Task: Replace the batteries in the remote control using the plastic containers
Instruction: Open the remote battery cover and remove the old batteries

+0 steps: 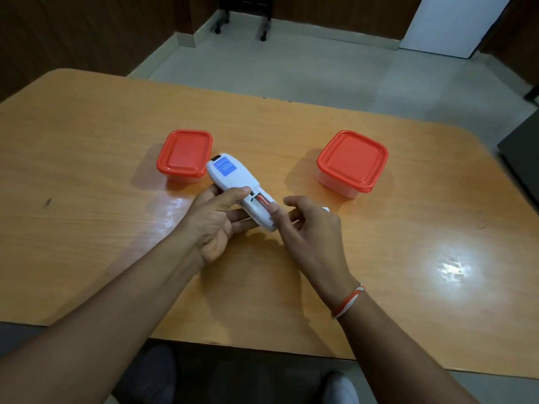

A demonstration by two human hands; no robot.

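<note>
My left hand point(215, 220) grips a white remote control point(233, 176), back side up, with a blue label near its far end. Its battery bay is open, and a red battery point(264, 200) lies inside it. A finger of my right hand point(309, 225) presses on the near end of that battery. A small white piece point(326, 209), possibly the battery cover, shows behind my right hand's fingers. Two plastic containers with red lids shut stand on the table: one at left point(185, 154) just beyond the remote, one at right point(353, 161).
The orange wooden table point(87, 170) has rounded corners, and its near edge runs just below my forearms. A dark object point(522, 147) stands past the table's right edge. Chair legs on castors point(242, 24) stand on the tiled floor beyond.
</note>
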